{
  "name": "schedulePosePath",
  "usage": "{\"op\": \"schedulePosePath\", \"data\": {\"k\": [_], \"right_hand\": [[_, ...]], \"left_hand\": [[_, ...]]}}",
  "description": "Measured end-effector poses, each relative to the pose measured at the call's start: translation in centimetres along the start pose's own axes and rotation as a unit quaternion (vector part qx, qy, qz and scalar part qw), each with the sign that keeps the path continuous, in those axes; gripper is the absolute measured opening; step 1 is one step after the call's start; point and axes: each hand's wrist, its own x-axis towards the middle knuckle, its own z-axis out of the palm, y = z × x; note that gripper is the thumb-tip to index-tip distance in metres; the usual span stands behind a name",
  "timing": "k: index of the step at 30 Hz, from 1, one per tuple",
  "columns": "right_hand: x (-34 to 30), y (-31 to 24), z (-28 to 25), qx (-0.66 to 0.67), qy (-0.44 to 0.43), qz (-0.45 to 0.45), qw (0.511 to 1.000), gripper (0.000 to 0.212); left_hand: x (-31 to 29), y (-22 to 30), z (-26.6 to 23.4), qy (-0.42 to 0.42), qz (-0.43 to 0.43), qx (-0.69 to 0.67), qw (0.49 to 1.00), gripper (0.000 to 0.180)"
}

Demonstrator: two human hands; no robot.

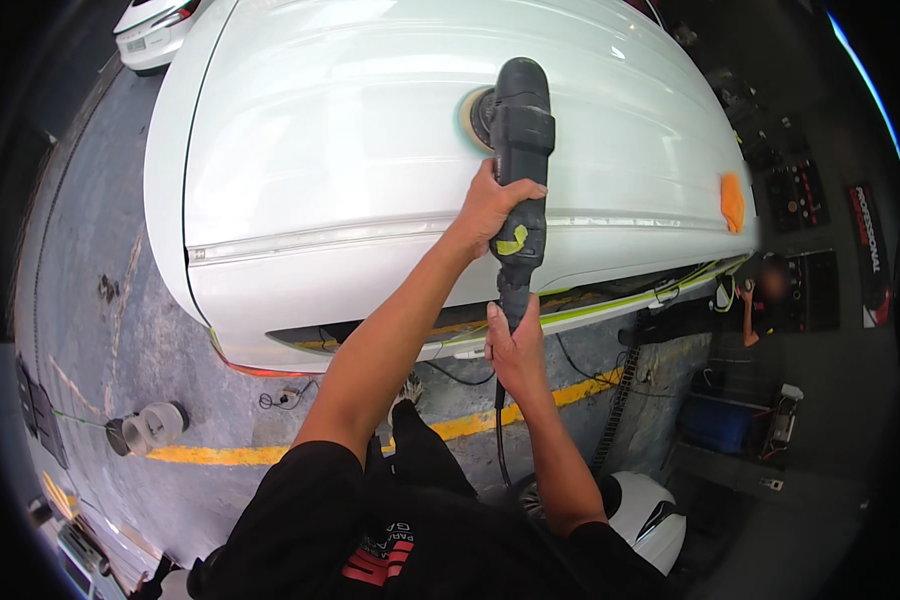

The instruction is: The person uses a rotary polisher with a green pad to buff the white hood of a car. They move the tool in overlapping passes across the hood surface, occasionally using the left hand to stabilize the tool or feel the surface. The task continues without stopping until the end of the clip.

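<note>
A black electric car polisher (522, 130) lies lengthwise over the roof of a white car (350, 130). Its round pad (470, 118), pale with a bluish rim, faces the painted surface to the left of the tool's head; whether it presses flat is hard to tell. My left hand (495, 205) is wrapped around the middle of the body, thumb across the top, just above a yellow-green mark. Lower down, the fingers of my right hand (517, 350) close on the slim rear end, where the black cord (500, 430) leaves and hangs down.
An orange cloth (732, 203) lies at the roof's right end. Yellow-green masking tape (595, 317) lines the window edge. Beyond it, another person (760, 300) crouches beside the car. Cables (288, 398) and a bucket-like container (155, 425) are on the floor; another white car (650, 520) stands behind me.
</note>
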Motion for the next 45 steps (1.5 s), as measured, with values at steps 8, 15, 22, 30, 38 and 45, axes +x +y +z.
{"op": "schedulePosePath", "data": {"k": [8, 15, 22, 30, 38, 45], "right_hand": [[-0.6, 0.8, 4.2, -0.028, -0.033, -0.022, 0.999, 0.043], [-1.7, -0.4, 11.4, -0.142, -0.104, -0.063, 0.982, 0.047], [-2.7, -4.4, 16.4, -0.157, -0.192, -0.109, 0.963, 0.045], [-8.9, -9.0, 6.0, -0.221, -0.147, -0.047, 0.963, 0.063], [-11.2, -13.2, -1.1, -0.112, -0.064, 0.088, 0.988, 0.050], [-10.2, -12.5, 2.9, -0.179, -0.173, -0.018, 0.968, 0.062]], "left_hand": [[-3.3, 1.7, -5.4, 0.034, 0.027, 0.011, 0.999, 0.074], [-8.6, 5.2, -14.5, 0.107, 0.068, 0.001, 0.992, 0.057], [-13.5, 10.5, -20.6, 0.180, 0.093, -0.011, 0.979, 0.044], [-14.8, 7.5, -10.5, 0.188, 0.049, -0.110, 0.975, 0.046], [-11.1, 5.8, 0.0, 0.115, 0.000, -0.161, 0.980, 0.065], [-14.8, 8.7, -7.4, 0.207, 0.035, -0.106, 0.972, 0.044]]}}
